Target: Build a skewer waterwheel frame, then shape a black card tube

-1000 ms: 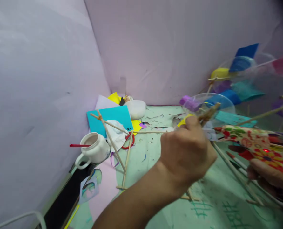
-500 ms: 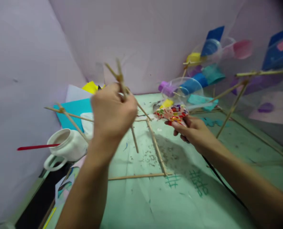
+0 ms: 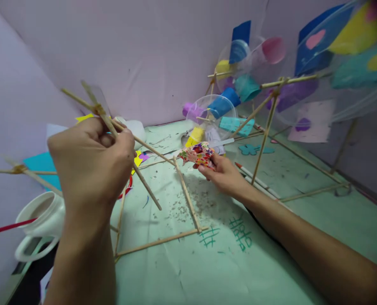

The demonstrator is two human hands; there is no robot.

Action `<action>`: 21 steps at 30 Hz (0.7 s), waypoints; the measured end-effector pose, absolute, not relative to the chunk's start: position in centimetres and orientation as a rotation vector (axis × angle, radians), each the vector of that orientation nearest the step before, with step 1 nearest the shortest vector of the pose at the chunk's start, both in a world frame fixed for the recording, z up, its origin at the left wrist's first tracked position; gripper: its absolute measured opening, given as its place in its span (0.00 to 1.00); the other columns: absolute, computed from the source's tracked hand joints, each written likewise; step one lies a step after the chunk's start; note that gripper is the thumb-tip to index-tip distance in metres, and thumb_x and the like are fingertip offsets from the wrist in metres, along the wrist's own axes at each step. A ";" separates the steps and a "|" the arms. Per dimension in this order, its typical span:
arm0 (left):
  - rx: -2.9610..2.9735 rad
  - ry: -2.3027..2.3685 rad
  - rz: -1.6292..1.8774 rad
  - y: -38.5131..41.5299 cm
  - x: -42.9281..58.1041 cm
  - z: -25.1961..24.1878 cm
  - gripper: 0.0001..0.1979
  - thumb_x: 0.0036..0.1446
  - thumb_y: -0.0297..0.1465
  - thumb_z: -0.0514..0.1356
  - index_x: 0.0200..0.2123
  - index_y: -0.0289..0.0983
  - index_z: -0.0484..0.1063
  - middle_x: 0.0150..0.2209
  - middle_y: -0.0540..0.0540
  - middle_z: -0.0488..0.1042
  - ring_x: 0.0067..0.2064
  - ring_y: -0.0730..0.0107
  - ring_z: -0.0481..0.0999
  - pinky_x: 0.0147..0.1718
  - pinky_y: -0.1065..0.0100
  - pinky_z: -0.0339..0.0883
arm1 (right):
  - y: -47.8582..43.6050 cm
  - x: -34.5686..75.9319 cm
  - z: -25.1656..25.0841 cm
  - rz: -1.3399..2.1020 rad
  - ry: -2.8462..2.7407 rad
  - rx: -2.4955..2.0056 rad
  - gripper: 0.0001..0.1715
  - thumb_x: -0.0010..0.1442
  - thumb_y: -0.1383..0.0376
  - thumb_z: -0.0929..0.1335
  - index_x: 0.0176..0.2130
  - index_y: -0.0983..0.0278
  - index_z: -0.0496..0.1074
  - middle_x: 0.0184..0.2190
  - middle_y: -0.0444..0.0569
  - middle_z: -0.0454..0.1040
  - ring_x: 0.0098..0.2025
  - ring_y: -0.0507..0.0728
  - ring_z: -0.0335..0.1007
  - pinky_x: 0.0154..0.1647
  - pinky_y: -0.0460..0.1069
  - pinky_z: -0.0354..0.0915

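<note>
My left hand (image 3: pixel 93 161) is closed around crossed wooden sticks (image 3: pixel 107 120), bound together near their upper ends. One stick slants down to the right, close to a corner of the rectangular stick frame (image 3: pixel 188 199) lying on the table; whether they touch I cannot tell. In my right hand (image 3: pixel 221 171) is a glue gun (image 3: pixel 196 154) with a colourful flowered covering, its nozzle pointing left toward that corner. A translucent glue stick (image 3: pixel 224 142) projects from its back, and a dark cord runs under my right forearm.
A white mug (image 3: pixel 42 216) with a red stick in it stands at left, beside another stick joint (image 3: pixel 18 169). At right rises a stick stand (image 3: pixel 264 131) with clear discs and coloured paper cups (image 3: pixel 223 103). Pencils (image 3: pixel 258 180) lie near my right forearm on the green tabletop (image 3: pixel 232 275).
The view has swung right, so most things sit further left. My left hand and its sticks have shifted left in the picture. Both hands keep their holds.
</note>
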State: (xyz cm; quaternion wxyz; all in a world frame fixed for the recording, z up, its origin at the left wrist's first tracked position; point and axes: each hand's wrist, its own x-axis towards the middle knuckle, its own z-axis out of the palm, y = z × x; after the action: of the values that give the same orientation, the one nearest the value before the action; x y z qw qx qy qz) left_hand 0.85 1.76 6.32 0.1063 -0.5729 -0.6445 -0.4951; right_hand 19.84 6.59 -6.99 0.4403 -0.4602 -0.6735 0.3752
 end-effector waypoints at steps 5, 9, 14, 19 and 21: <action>-1.706 -1.850 -1.382 2.8 0.4 5.6 0.05 0.44 0.30 0.58 0.22 0.35 0.72 0.14 0.56 0.55 0.18 0.81 0.51 0.17 0.74 0.47 | 7.2 19.5 -7.7 0.814 -1.810 -1.416 0.19 0.53 0.61 0.66 0.46 0.64 0.69 0.41 0.53 0.75 0.40 0.63 0.71 0.41 0.56 0.65; -1.668 -1.861 -1.324 3.2 0.5 5.2 0.06 0.44 0.30 0.58 0.19 0.35 0.68 0.14 0.56 0.57 0.19 0.80 0.53 0.20 0.73 0.49 | 7.6 19.3 -8.1 0.878 -1.822 -1.393 0.25 0.54 0.62 0.65 0.52 0.63 0.65 0.46 0.51 0.73 0.45 0.62 0.70 0.45 0.55 0.64; -1.717 -1.866 -1.289 3.5 1.1 4.7 0.10 0.47 0.29 0.56 0.16 0.37 0.60 0.15 0.55 0.56 0.19 0.79 0.53 0.22 0.71 0.51 | 7.7 19.0 -8.3 0.830 -1.894 -1.465 0.23 0.54 0.61 0.65 0.50 0.64 0.66 0.47 0.52 0.73 0.46 0.62 0.68 0.49 0.55 0.62; -1.730 -1.894 -1.215 3.9 1.2 4.1 0.09 0.48 0.29 0.54 0.18 0.39 0.60 0.17 0.52 0.62 0.20 0.75 0.58 0.24 0.68 0.53 | 7.6 19.0 -8.1 0.811 -1.908 -1.542 0.22 0.55 0.60 0.65 0.49 0.64 0.67 0.47 0.52 0.73 0.46 0.62 0.68 0.47 0.53 0.62; -1.724 -1.899 -1.219 4.0 1.2 4.0 0.09 0.48 0.29 0.54 0.18 0.39 0.60 0.17 0.52 0.62 0.20 0.75 0.58 0.23 0.68 0.53 | 7.6 19.0 -8.0 0.809 -1.913 -1.539 0.22 0.55 0.60 0.65 0.49 0.64 0.67 0.47 0.52 0.73 0.46 0.62 0.68 0.47 0.53 0.61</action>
State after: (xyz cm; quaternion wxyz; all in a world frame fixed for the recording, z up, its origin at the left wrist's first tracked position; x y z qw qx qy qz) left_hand 1.20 4.04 4.02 0.1501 -0.6002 -0.6612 -0.4244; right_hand 18.97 7.56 -7.99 0.2746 -0.5725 -0.7116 0.3008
